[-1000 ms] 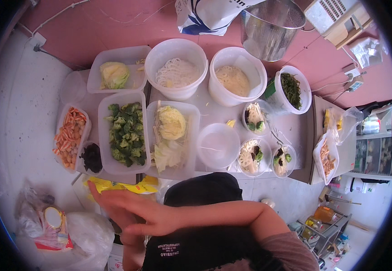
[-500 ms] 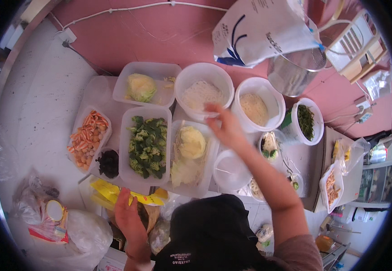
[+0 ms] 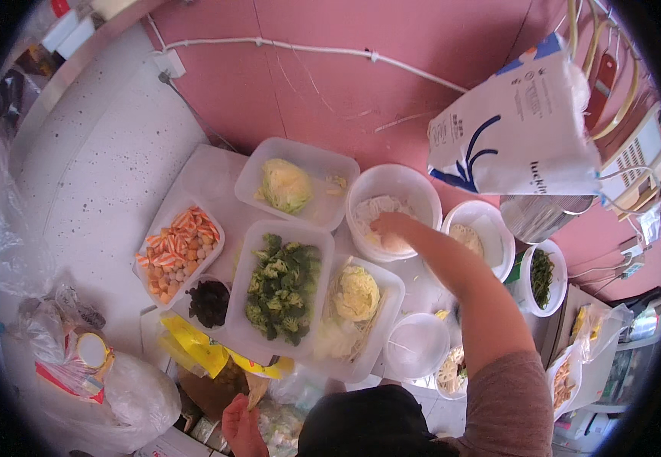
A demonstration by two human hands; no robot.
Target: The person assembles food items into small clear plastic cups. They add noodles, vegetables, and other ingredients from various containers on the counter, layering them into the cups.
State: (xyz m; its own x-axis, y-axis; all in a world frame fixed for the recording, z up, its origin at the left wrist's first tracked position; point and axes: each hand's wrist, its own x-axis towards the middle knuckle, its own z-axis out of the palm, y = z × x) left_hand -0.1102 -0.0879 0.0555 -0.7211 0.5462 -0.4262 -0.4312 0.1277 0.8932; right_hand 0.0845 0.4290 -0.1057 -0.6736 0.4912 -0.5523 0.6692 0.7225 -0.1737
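Note:
My right hand [image 3: 391, 231] reaches down into a white round tub [image 3: 431, 199], with its bent fingers in the white noodles [image 3: 372, 213]; the fingertips are partly hidden. At the lower edge, my left hand [image 3: 243, 428] is closed, thumb and fingers at the edge of a brown paper bag [image 3: 257, 390]. A yellow package [image 3: 193, 344] lies just beyond that bag. Left of the tub stands a clear box of broccoli [image 3: 281, 289]. Nearer me, another clear box holds a cut cabbage [image 3: 356, 293] and pale shreds.
Further tubs hold pale noodles [image 3: 465, 238] and dark green strands [image 3: 541, 280]. At left are a box of orange-striped sticks and balls [image 3: 182, 251] and dark fungus [image 3: 209, 303]. A lidded round tub [image 3: 418, 343] stands near me. A white printed bag [image 3: 513, 126] hangs at upper right.
My right hand has gone from above the noodle tub down into the noodles. My left hand has moved lower, from beside the yellow package to the brown bag's edge. The view has shifted.

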